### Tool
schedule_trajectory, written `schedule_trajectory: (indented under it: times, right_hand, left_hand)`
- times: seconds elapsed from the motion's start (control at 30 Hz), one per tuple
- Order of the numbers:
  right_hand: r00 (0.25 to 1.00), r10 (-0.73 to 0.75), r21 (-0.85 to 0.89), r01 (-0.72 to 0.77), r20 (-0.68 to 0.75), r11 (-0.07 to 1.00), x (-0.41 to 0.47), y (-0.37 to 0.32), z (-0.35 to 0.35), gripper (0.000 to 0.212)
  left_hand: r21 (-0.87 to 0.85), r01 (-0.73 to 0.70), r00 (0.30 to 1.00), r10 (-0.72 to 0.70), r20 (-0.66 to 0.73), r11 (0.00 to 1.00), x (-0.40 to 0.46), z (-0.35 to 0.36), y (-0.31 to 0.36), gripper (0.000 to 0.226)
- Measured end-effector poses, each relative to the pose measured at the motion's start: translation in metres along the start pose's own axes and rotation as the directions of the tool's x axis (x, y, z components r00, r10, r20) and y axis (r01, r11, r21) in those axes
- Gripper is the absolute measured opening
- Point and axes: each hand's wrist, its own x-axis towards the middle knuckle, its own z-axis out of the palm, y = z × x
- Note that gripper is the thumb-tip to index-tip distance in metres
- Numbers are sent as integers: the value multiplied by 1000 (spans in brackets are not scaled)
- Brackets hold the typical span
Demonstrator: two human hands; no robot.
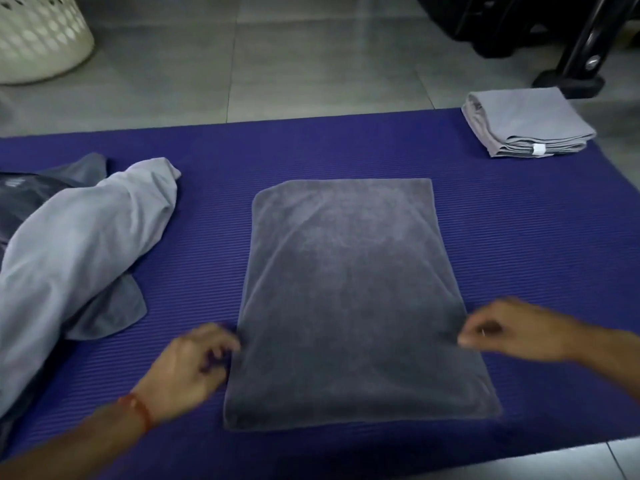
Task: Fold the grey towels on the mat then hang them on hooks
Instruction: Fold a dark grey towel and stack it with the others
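The left hand (pixel 188 370) is at the left long edge of the dark grey towel (pixel 353 306). Its fingers (pixel 221 344) are curled, and the tips seem to pinch the edge of the towel, but the picture is blurred there and I cannot tell if they really hold it. A red thread bracelet (pixel 140 408) is around the left wrist. The right hand (pixel 509 329) is at the right long edge of the same towel. Its fingers (pixel 471 336) are bent loosely and the tips touch or pinch the edge; the blur hides which one.

The dark grey towel is folded into a long rectangle and lies flat, with soft creases on its surface. It is in the middle of the blue ribbed mat (pixel 519 244), between the two hands, and its near part is level with the fingers on both sides.

At the far right corner of the mat lies a folded light grey towel (pixel 526 123), well apart from the hands. On the left side of the mat is a loose pile of grey towels (pixel 79 244), not folded. A cream laundry basket (pixel 38 36) stands on the tiled floor (pixel 277 64) behind the mat.
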Motion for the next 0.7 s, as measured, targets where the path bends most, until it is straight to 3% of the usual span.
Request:
schedule_trajectory:
  times: [0.07, 0.17, 0.23, 0.33, 0.43, 0.5, 0.57, 0.63, 0.7]
  right_hand:
    - [965, 61, 59, -48, -254, 997, 30, 4, -29, 21]
    - [865, 201, 186, -127, -460, 974, 87, 14, -62, 20]
    - [820, 326, 280, -212, -471, 936, 123, 20, -81, 38]
    - [783, 461, 385, -307, -417, 870, 171, 27, -96, 62]
    - [735, 553, 457, -365, -394, 811, 205, 29, -105, 55]
    - [682, 577, 465, -373, -449, 803, 221, 30, -108, 53]
    - [648, 592, 489, -364, -478, 793, 231, 29, -110, 56]
    - [635, 610, 523, -354, -475, 776, 239, 31, -111, 58]
    - [590, 654, 611, -315, -473, 727, 241, 30, -115, 50]
  left_hand:
    - [-68, 130, 976, -140, -166, 989, 55, -16, 1, 32]
    - [-192, 381, 894, -413, -172, 904, 147, -35, -16, 32]
    - [-314, 472, 839, -529, -125, 824, 194, -44, -16, 32]
    - [-526, 472, 796, -598, -90, 708, 245, -46, 0, 23]
    - [-699, 496, 684, -728, -51, 515, 277, -50, 16, 31]
    - [-746, 575, 642, -751, 157, 336, 287, -58, 25, 27]
    - [-719, 661, 628, -682, 375, 213, 291, -65, 32, 32]
    - [-702, 681, 628, -660, 413, 209, 293, -69, 33, 29]
    - [-765, 604, 665, -671, 329, 223, 297, -70, 24, 24]
